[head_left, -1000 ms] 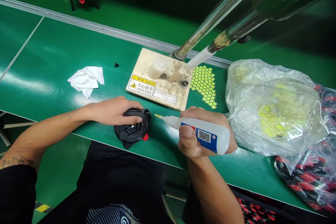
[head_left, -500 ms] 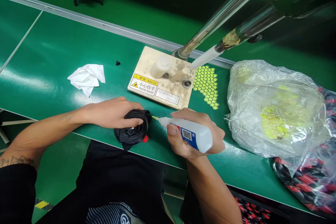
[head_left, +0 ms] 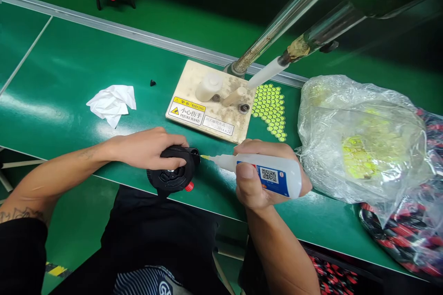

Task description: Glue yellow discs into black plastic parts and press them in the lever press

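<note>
Glossy green workbench [head_left: 69, 69], streaked with white glare; along its far edge, silvery metal rail [head_left: 138, 35], then green surface [head_left: 180, 23] fading into shadow; below the workbench, green floor [head_left: 79, 226] with yellow-and-black tape [head_left: 57, 270].

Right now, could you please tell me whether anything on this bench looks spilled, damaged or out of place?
No spill shows. Two mild oddities: a small black piece lies alone on the bench, left of the warning-labelled base plate, as if dropped; that plate's pale top has dark stains.

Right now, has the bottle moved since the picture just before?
Yes. Against the board, the bottle has shifted to the right since then.
</note>
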`<state>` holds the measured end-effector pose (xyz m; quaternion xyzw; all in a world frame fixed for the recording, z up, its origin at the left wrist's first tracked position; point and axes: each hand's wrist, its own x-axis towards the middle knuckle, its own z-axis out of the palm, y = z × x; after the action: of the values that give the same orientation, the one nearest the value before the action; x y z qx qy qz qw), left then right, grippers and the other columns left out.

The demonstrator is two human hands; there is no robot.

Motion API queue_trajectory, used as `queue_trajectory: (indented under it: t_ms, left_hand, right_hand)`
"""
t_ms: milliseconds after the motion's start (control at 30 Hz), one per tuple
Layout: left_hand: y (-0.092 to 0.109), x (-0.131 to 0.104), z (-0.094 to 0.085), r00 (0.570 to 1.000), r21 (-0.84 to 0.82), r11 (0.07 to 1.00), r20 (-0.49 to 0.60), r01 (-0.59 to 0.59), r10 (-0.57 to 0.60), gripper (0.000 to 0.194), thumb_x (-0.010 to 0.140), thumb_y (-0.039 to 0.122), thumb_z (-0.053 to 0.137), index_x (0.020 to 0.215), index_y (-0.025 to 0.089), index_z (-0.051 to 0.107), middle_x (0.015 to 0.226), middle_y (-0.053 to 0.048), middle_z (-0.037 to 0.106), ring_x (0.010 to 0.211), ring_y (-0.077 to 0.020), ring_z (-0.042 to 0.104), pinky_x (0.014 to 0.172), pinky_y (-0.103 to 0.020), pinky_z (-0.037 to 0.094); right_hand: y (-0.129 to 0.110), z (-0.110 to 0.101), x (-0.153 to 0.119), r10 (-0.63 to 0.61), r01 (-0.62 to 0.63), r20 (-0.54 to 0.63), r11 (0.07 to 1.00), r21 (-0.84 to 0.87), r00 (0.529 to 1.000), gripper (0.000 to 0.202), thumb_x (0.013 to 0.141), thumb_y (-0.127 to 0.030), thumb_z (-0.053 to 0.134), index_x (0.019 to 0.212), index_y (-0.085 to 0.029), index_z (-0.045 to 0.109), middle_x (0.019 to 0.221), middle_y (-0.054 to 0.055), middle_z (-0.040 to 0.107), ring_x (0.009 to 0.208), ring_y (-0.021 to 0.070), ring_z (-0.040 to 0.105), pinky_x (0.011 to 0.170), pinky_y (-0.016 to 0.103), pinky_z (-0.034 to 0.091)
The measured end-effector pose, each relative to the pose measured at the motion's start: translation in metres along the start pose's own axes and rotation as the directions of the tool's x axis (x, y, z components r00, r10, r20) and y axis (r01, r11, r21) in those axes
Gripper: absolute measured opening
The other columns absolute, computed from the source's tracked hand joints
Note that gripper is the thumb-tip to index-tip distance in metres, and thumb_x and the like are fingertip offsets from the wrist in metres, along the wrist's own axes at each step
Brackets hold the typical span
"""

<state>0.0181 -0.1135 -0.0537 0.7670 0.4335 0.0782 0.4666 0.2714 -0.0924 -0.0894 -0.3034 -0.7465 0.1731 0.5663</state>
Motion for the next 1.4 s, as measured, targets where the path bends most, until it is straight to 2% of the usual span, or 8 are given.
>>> queue_trajectory:
  t_ms: [467,667,800,967,1133,1233,1333,1400]
  left_hand:
    - [-0.002,0.0,-0.001,0.999,-0.031,0.999,0.01,-0.032,0.033,0.034,0.101,0.042,0.057,0.119,0.018,0.072,0.088,-0.002,0.078,0.068,-0.0149,0.069,0.061,-0.025,0.046]
    - [-0.012,0.006,0.001,1.0,-0.044,0.999,0.006,-0.024,0.025,0.032,0.101,0.04,0.057,0.119,0.018,0.073,0.09,-0.003,0.08,0.071,-0.0163,0.071,0.063,-0.026,0.046]
    - [-0.026,0.014,0.004,0.999,-0.116,0.992,-0.032,-0.043,0.039,0.032,0.101,0.042,0.059,0.114,0.017,0.074,0.098,-0.005,0.081,0.081,-0.0181,0.075,0.069,-0.026,0.051]
    - [-0.034,0.016,0.005,0.998,-0.163,0.986,-0.041,-0.045,0.038,0.034,0.101,0.045,0.062,0.118,0.018,0.074,0.113,-0.006,0.081,0.099,-0.021,0.077,0.084,-0.029,0.055]
    - [-0.033,0.015,0.004,0.996,-0.082,0.994,-0.066,-0.065,0.06,0.037,0.102,0.048,0.059,0.118,0.018,0.073,0.111,-0.006,0.08,0.099,-0.0218,0.074,0.088,-0.031,0.054]
    - [-0.032,0.014,0.004,0.998,-0.097,0.995,-0.051,-0.036,0.032,0.037,0.104,0.05,0.056,0.116,0.019,0.073,0.111,-0.005,0.079,0.098,-0.0214,0.074,0.087,-0.03,0.054]
    - [-0.032,0.014,0.004,0.999,-0.118,0.993,-0.039,0.002,-0.007,0.037,0.104,0.051,0.055,0.115,0.021,0.073,0.113,-0.004,0.079,0.1,-0.0218,0.074,0.087,-0.029,0.055]
    - [-0.033,0.014,0.004,0.999,-0.122,0.992,-0.034,0.009,-0.014,0.038,0.104,0.052,0.055,0.116,0.021,0.073,0.114,-0.004,0.078,0.101,-0.0223,0.074,0.088,-0.03,0.056]
  right_hand:
    - [-0.003,-0.003,0.002,0.051,-0.051,-0.002,0.993,0.106,0.999,0.012,0.095,-0.032,0.075,0.103,-0.024,0.075,0.086,0.002,0.075,0.061,0.0162,0.064,0.05,0.032,0.05]
    - [0.001,-0.003,0.007,0.352,-0.332,-0.031,0.907,0.26,0.936,0.028,0.095,-0.052,0.074,0.096,-0.024,0.075,0.074,0.001,0.067,0.054,0.016,0.058,0.047,0.032,0.044]
    - [0.019,0.0,0.021,0.516,-0.503,0.106,0.735,0.456,0.85,0.04,0.089,-0.064,0.075,0.097,-0.025,0.07,0.068,-0.001,0.06,0.054,0.0171,0.058,0.049,0.033,0.047]
    - [0.023,-0.006,0.036,0.566,-0.624,0.298,0.564,0.541,0.769,0.052,0.077,-0.067,0.087,0.104,-0.027,0.067,0.088,0.002,0.072,0.07,0.0192,0.068,0.057,0.033,0.055]
    - [-0.002,-0.036,0.012,0.487,-0.599,0.357,0.713,0.365,0.797,0.039,0.092,-0.053,0.08,0.119,-0.027,0.066,0.099,0.004,0.075,0.084,0.0208,0.073,0.075,0.038,0.062]
    - [-0.001,-0.059,-0.028,0.492,-0.552,0.271,0.802,0.228,0.827,0.025,0.101,-0.039,0.07,0.121,-0.029,0.059,0.108,0.004,0.074,0.1,0.0219,0.075,0.088,0.041,0.061]
    - [0.02,-0.083,-0.07,0.532,-0.534,0.041,0.843,0.063,0.846,0.023,0.101,-0.036,0.07,0.113,-0.028,0.052,0.113,0.005,0.073,0.115,0.0245,0.074,0.103,0.049,0.057]
    - [0.04,-0.099,-0.091,0.557,-0.563,-0.119,0.826,-0.021,0.822,0.029,0.098,-0.04,0.073,0.108,-0.027,0.05,0.112,0.006,0.074,0.117,0.0264,0.074,0.109,0.054,0.053]
